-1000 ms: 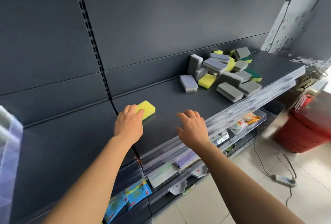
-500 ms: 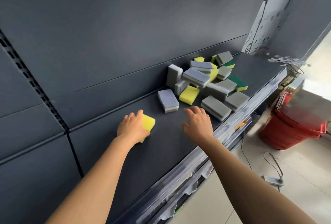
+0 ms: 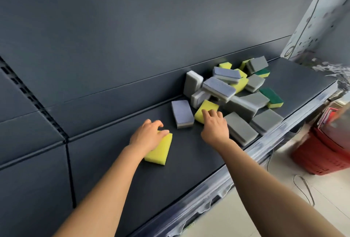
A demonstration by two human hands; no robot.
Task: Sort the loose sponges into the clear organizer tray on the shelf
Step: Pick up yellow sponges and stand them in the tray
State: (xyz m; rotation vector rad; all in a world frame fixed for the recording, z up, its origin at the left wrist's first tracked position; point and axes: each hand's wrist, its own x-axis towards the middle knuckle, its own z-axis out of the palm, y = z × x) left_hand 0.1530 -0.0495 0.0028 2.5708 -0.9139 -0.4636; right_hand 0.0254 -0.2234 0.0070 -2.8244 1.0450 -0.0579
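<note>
While both arms are reaching over the dark shelf [image 3: 189, 161]:
Left hand [image 3: 145, 136]: lying palm-down on a yellow sponge [image 3: 160, 151], fingers curling over its far edge, pressing it flat on the shelf.
Right hand [image 3: 215, 125]: fingers spreading slightly, tips touching a second yellow sponge [image 3: 204, 108] at the pile's near edge; not clamping it.
Pile [image 3: 233, 92]: sitting against the back panel, right of both hands.
Count, partly overlapping: roughly five grey, three lavender-topped, two white-sided, two green-topped; exact yellow number cannot be told.
Red basket [image 3: 325, 147]: standing on the floor, right.

Yellow sponges [image 3: 159, 149] roughly six; grey [image 3: 240, 128] about ten.
</note>
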